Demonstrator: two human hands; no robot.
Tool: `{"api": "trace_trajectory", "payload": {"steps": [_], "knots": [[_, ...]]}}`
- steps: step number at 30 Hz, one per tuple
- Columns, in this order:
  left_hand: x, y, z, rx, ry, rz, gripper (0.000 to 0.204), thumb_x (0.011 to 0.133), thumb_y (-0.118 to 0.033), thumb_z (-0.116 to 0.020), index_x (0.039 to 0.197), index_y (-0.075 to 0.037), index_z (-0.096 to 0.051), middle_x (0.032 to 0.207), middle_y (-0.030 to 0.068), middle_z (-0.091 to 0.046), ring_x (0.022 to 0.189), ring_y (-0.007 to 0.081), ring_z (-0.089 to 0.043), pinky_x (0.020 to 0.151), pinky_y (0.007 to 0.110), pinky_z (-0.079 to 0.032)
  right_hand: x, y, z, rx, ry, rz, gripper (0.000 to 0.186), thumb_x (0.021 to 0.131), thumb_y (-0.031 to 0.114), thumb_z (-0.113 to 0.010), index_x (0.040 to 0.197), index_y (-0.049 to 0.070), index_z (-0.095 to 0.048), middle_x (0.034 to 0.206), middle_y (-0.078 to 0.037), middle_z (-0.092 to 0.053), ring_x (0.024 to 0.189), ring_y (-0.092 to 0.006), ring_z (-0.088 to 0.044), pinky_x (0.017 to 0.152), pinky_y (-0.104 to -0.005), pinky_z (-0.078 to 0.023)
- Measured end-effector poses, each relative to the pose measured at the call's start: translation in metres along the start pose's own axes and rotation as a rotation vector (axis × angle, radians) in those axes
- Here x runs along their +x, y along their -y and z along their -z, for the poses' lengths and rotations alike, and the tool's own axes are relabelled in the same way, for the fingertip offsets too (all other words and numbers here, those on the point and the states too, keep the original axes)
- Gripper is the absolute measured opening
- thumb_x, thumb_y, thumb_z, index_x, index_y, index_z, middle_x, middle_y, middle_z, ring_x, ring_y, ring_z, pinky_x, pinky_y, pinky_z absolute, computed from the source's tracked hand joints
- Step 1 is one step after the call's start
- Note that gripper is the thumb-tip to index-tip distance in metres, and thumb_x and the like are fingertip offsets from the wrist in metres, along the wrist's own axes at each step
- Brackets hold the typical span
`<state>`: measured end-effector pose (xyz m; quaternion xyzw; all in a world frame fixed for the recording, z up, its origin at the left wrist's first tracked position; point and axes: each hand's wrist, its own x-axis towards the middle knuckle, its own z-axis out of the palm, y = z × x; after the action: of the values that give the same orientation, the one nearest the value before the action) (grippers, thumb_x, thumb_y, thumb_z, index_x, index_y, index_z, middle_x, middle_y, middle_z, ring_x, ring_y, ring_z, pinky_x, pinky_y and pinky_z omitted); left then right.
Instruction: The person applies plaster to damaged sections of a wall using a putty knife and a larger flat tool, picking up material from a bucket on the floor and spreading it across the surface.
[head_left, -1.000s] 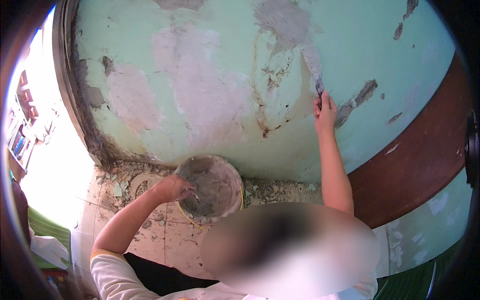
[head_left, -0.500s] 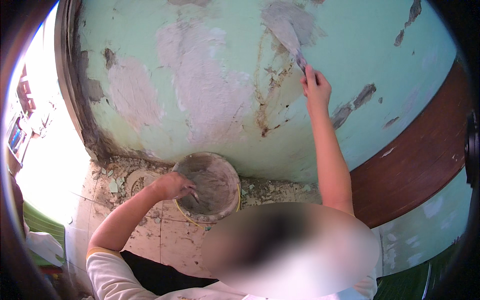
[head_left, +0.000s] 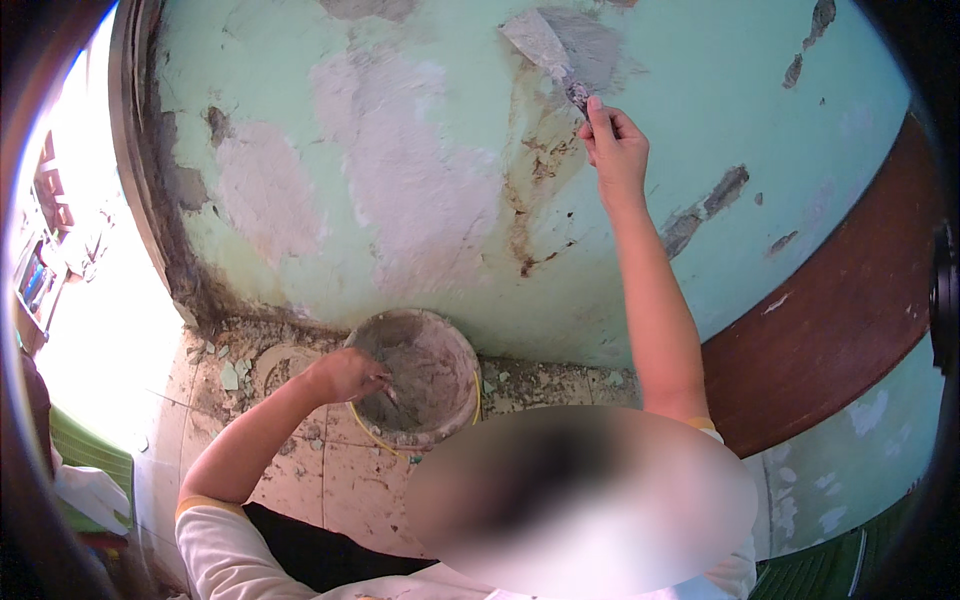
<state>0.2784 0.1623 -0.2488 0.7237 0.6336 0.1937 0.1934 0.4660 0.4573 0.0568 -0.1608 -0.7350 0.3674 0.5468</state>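
Patched green wall — right hand grips scraper — left hand (grip unclear) over bucket

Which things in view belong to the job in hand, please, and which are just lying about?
In use:
- scraper-like blade tool in the right hand, at the wall's grey patch
- bucket of grey mix, left hand over it

Seemingly just lying about:
- pale green chips on the floor
- white cloth-like item, lower left
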Motion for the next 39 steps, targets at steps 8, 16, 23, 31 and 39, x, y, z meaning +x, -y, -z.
{"api": "trace_trajectory", "payload": {"steps": [8,16,23,31,39], "knots": [[0.003,0.007,-0.005,0.014,0.004,-0.015,0.024,0.09,-0.026,-0.065,0.108,-0.012,-0.073,0.096,0.0174,-0.07,0.092,0.0375,-0.066,0.082,0.048,-0.053,-0.032,-0.035,0.057,0.065,-0.176,-0.013,0.036,0.095,0.037,-0.068,0.079,0.006,-0.06,0.069,0.001,-0.056,0.053,-0.0039,-0.039,0.047,-0.0221,-0.027],[-0.001,0.021,-0.019,-0.031,0.018,-0.015,0.024,0.091,-0.027,-0.065,0.107,-0.012,-0.073,0.095,0.0181,-0.07,0.089,0.0385,-0.066,0.081,0.049,-0.053,0.02,0.01,0.035,0.096,-0.068,-0.021,0.037,0.096,0.038,-0.067,0.08,0.005,-0.059,0.068,0.001,-0.055,0.052,-0.0047,-0.039,0.047,-0.0237,-0.028],[0.005,0.014,-0.008,-0.012,-0.047,-0.078,0.025,0.09,-0.026,-0.066,0.107,-0.01,-0.073,0.095,0.0164,-0.072,0.087,0.036,-0.068,0.078,0.046,-0.055,-0.021,-0.039,0.072,0.128,-0.168,-0.071,0.034,0.098,0.037,-0.064,0.087,0.004,-0.061,0.067,0.001,-0.054,0.051,-0.0049,-0.037,0.047,-0.0234,-0.027],[-0.002,0.012,-0.013,-0.022,-0.043,-0.037,0.023,0.09,-0.026,-0.065,0.106,-0.011,-0.074,0.093,0.0171,-0.071,0.084,0.0367,-0.068,0.077,0.047,-0.055,-0.015,-0.025,0.025,0.128,-0.068,-0.036,0.033,0.098,0.036,-0.063,0.087,0.005,-0.059,0.068,0.001,-0.054,0.051,-0.0042,-0.037,0.045,-0.0234,-0.026],[0.0,0.011,-0.007,0.007,-0.066,-0.051,0.025,0.09,-0.029,-0.064,0.105,-0.01,-0.073,0.088,0.019,-0.07,0.082,0.0384,-0.067,0.074,0.048,-0.054,-0.073,-0.08,0.073,0.125,-0.259,-0.174,0.038,0.098,0.039,-0.063,0.077,0.008,-0.055,0.065,0.002,-0.051,0.051,-0.0052,-0.038,0.046,-0.0246,-0.028]]}}
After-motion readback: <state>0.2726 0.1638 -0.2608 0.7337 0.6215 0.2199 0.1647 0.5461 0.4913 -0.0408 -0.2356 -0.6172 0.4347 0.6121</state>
